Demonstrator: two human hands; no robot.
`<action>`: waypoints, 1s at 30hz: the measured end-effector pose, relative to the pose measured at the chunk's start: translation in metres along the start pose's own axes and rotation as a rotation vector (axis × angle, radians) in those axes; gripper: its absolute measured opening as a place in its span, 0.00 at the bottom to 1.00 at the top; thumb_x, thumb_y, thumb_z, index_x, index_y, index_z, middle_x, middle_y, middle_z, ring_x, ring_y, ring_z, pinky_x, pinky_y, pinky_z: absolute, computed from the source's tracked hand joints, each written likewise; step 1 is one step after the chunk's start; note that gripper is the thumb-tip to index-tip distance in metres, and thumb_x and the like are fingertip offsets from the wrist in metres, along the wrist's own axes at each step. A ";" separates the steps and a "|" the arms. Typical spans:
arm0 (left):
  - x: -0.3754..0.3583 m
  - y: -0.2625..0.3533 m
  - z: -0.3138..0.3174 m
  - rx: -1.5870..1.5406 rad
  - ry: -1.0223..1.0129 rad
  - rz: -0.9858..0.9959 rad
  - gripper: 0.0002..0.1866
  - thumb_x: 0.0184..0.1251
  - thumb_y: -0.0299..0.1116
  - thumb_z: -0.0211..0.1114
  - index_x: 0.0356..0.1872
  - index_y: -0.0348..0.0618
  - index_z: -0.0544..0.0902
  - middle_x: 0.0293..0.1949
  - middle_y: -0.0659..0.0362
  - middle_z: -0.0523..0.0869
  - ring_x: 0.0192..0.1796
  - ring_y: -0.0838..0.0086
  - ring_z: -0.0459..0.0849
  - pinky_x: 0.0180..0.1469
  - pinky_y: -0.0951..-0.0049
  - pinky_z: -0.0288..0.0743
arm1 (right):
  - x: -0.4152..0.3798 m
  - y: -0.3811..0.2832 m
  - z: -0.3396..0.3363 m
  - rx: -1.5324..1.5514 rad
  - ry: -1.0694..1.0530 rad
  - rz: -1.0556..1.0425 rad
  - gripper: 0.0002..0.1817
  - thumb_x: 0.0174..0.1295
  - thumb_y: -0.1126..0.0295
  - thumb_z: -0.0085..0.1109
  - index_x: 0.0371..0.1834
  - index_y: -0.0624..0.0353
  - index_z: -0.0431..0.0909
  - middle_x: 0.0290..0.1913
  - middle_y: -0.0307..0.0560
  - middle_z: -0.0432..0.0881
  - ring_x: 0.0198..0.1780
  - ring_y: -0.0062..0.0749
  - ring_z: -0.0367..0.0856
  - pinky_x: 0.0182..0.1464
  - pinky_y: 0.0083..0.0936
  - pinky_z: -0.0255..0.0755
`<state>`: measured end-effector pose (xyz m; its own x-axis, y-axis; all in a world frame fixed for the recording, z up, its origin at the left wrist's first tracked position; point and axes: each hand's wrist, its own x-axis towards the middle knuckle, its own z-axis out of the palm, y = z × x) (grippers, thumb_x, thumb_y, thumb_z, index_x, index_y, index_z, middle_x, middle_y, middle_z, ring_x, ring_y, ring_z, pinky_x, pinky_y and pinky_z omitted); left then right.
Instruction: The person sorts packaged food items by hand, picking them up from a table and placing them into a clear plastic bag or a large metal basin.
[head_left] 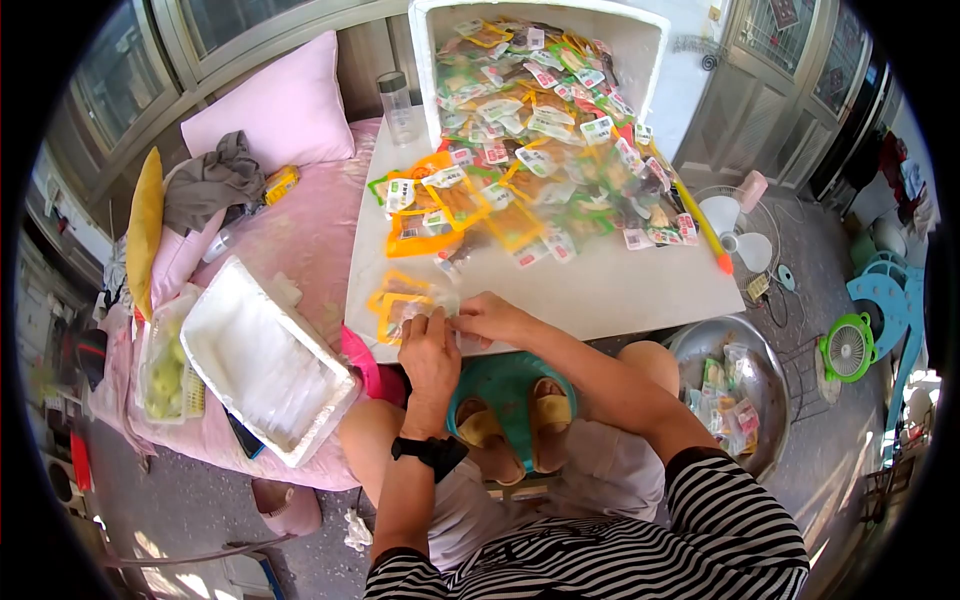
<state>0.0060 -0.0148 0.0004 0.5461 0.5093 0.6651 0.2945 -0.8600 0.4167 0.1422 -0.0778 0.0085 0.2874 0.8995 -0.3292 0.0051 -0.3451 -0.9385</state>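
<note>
At the table's near edge, my left hand (430, 352) has its fingers bent and closed over the near end of some orange-edged snack packets (392, 296). Close beside it on the right, my right hand (492, 318) pinches what looks like the edge of a clear packet, mostly hidden by the fingers. Further back, a large heap of packets (545, 120) in orange, green and clear wrappers with white labels spills from a white foam box (650, 50) lying on its side. Several orange packets (425, 232) lie at the heap's near left.
A yellow stick with an orange tip (722, 262) lies along the right side of the white table (620, 290). A metal basin (775, 400) with packets stands on the floor at right. On the pink bed at left rests a foam lid (265, 360). A clear bottle (398, 110) stands behind.
</note>
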 end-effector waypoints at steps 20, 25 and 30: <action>-0.009 -0.007 0.006 0.046 -0.235 -0.089 0.05 0.56 0.26 0.61 0.32 0.36 0.79 0.29 0.45 0.81 0.35 0.49 0.80 0.36 0.52 0.73 | 0.015 -0.001 -0.098 -0.682 0.584 -0.084 0.19 0.58 0.55 0.55 0.25 0.62 0.81 0.24 0.48 0.82 0.25 0.33 0.80 0.31 0.30 0.75; -0.014 -0.011 0.011 0.072 -0.281 -0.087 0.05 0.54 0.27 0.63 0.28 0.38 0.76 0.27 0.45 0.81 0.34 0.49 0.81 0.36 0.52 0.74 | 0.041 0.011 -0.121 -0.943 1.037 -0.178 0.23 0.55 0.49 0.58 0.34 0.62 0.79 0.37 0.54 0.81 0.40 0.46 0.80 0.42 0.40 0.75; -0.017 -0.013 0.012 0.120 -0.346 -0.094 0.05 0.53 0.27 0.63 0.29 0.37 0.79 0.28 0.46 0.82 0.34 0.51 0.82 0.36 0.55 0.76 | 0.071 0.020 -0.125 -0.982 0.897 -0.016 0.34 0.47 0.53 0.67 0.49 0.70 0.70 0.52 0.60 0.73 0.55 0.54 0.71 0.52 0.42 0.73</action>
<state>0.0024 -0.0125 -0.0236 0.7388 0.5631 0.3703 0.4348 -0.8181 0.3764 0.2823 -0.0541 -0.0204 0.8068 0.5488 0.2190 0.5898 -0.7263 -0.3529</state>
